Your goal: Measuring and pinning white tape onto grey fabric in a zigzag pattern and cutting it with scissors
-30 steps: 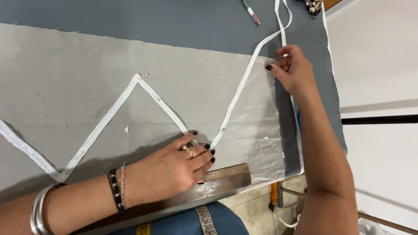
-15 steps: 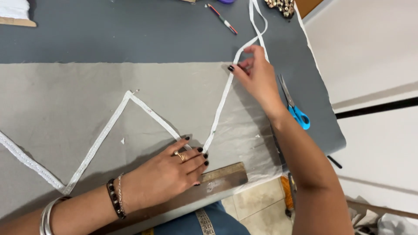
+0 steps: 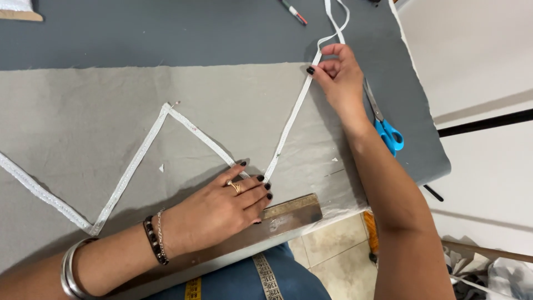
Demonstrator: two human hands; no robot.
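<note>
Step in hand: a person is laying white trim tape (image 3: 291,119) in a zigzag across a grey cloth panel (image 3: 100,111); judging by the layout, the newest diagonal is being drawn taut for placing.
Left hand: the left hand (image 3: 222,208) is pressing flat, fingers spread, pinning the tape's lowest bend against the cloth; a wooden ruler (image 3: 291,210) is lying just beside its fingertips.
Right hand: the right hand (image 3: 338,80) is pinching the tape near the cloth's upper edge; the loose tail is running away off the table.
Tape position: stretching straight between both hands; earlier peaks are lying to the left.
Next move: probably calls for holding tension while folding a crisp corner.
Nearby: blue-handled scissors (image 3: 383,125) are resting beside the right wrist; a marker pen (image 3: 294,12) is lying well apart.
</note>
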